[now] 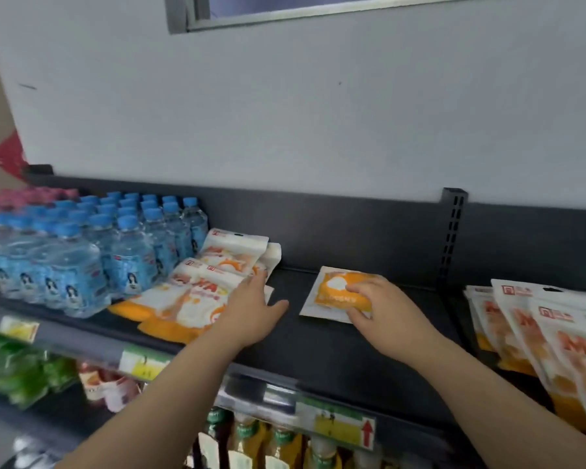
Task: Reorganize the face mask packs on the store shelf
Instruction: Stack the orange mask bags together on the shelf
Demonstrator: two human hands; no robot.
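Now left hand [255,308] flat, right hand [384,311] gripping pack [330,294].

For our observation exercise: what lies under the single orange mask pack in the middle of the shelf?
The pack lies flat on the dark shelf. The right hand grips its near corner, covering that part; whether anything is beneath cannot be seen.

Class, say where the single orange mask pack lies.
Head view: the orange mask pack lies on the dark shelf, right of centre, gripped by the right hand, right of the pile of packs.
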